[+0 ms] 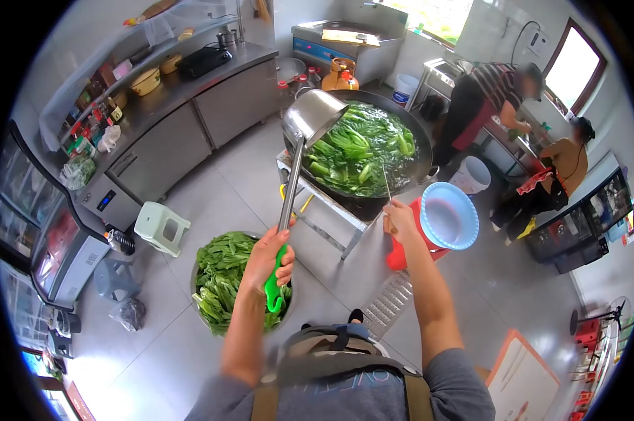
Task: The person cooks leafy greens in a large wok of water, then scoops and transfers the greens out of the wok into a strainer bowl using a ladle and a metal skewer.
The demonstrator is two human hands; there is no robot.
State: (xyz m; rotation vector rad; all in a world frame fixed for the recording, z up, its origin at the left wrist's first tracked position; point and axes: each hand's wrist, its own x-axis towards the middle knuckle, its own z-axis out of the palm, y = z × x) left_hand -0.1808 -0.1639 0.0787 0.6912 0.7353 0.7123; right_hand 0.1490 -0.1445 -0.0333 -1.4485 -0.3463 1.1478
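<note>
While gripping ladle [314,118] in left hand [266,259] and thin utensil [387,184] in right hand [401,220], turn floating greens [355,144] gently, avoiding splashes.

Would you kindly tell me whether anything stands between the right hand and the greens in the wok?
Only the near rim of the wok; the thin utensil in the right hand reaches over it toward the greens, and the ladle is off to the left.

1. Ladle [315,116]: smooth, shiny metal; grip [273,286], glossy plastic.
2. Wok [422,144]: dark metal.
3. Basin [452,219]: smooth plastic.
4. Cabinet [234,97]: metal, soft sheen.
5. Stool [160,226]: smooth plastic.
6. Shirt [452,389]: matt cloth.
</note>
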